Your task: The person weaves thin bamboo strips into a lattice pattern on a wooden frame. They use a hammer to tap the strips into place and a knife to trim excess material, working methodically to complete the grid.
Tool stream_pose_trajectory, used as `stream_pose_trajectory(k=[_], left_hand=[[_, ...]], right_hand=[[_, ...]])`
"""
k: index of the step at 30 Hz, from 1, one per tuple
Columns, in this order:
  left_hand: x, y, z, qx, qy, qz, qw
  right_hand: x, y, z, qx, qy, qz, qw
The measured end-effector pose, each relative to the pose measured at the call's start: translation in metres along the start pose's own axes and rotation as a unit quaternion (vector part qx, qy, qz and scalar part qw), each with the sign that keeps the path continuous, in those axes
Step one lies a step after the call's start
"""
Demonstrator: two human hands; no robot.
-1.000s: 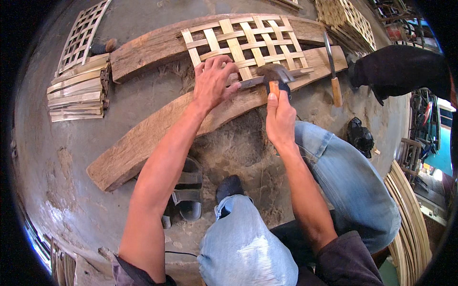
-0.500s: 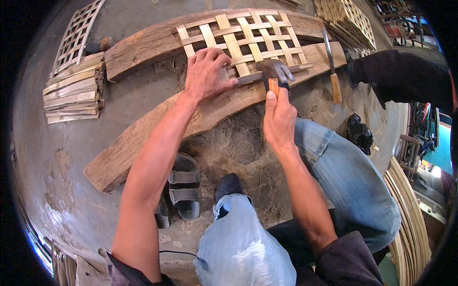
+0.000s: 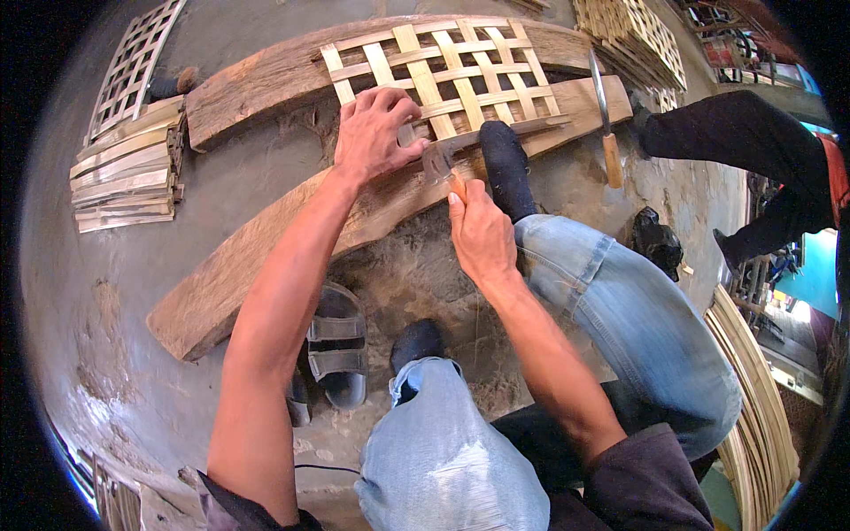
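My left hand (image 3: 379, 134) grips the near left corner of a woven bamboo lattice panel (image 3: 423, 80), fingers curled over the strips and thumb at its near edge. A thin flat strip (image 3: 462, 140) runs along that edge. My right hand (image 3: 483, 232) is closed round the orange handle of a claw hammer (image 3: 457, 184); its head is motion-blurred, close by my left thumb. The panel lies across two thick wooden planks, and my dark-socked foot (image 3: 506, 164) rests on the nearer plank (image 3: 235, 288) at the panel's near edge.
A knife (image 3: 611, 159) with a wooden handle leans on the nearer plank's right end. Bamboo slats (image 3: 128, 173) are piled at left, and stacked lattice panels (image 3: 629, 40) stand far right. Sandals (image 3: 338, 345) lie below the plank. Another person's dark-clad leg (image 3: 726, 128) is at right.
The hammer has swung left along the panel's near edge toward my left hand, uncovering my socked foot. My left hand keeps its grip. More of the other person's legs shows.
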State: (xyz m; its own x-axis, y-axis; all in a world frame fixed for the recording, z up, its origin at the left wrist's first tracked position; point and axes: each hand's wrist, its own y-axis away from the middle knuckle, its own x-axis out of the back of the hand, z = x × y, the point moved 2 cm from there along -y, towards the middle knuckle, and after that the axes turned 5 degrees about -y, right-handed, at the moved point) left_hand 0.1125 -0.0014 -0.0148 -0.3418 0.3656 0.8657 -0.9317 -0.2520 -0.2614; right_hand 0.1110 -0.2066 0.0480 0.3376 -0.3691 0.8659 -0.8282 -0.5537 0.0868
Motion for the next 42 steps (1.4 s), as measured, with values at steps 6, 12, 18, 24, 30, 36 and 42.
stream_pose_trajectory(k=[6, 12, 18, 24, 30, 36, 42], left_hand=[[-0.001, 0.001, -0.002, 0.003, -0.007, -0.006, 1.0], [0.001, 0.001, 0.001, 0.004, 0.002, 0.006, 1.0], [0.002, 0.002, 0.0, 0.015, 0.009, 0.013, 1.0], [0.003, 0.0, 0.002, 0.015, 0.011, 0.008, 1.0], [0.004, 0.0, 0.004, 0.013, 0.005, 0.012, 1.0], [0.002, 0.002, 0.001, 0.016, 0.001, 0.006, 1.0], [0.004, -0.001, 0.0, 0.009, -0.002, 0.004, 1.0]], right_hand=[[-0.003, 0.003, -0.002, -0.011, 0.013, -0.008, 1.0], [0.003, 0.0, 0.0, 0.006, -0.044, 0.028, 0.999], [0.024, -0.026, -0.004, -0.017, -0.085, 0.011, 0.996], [0.031, -0.021, 0.001, -0.031, -0.057, 0.013, 0.998], [0.038, -0.02, -0.007, -0.008, -0.06, 0.055, 0.997], [0.052, -0.023, -0.019, 0.027, -0.087, 0.063, 0.994], [0.029, -0.02, 0.009, 0.002, -0.081, 0.066, 0.995]])
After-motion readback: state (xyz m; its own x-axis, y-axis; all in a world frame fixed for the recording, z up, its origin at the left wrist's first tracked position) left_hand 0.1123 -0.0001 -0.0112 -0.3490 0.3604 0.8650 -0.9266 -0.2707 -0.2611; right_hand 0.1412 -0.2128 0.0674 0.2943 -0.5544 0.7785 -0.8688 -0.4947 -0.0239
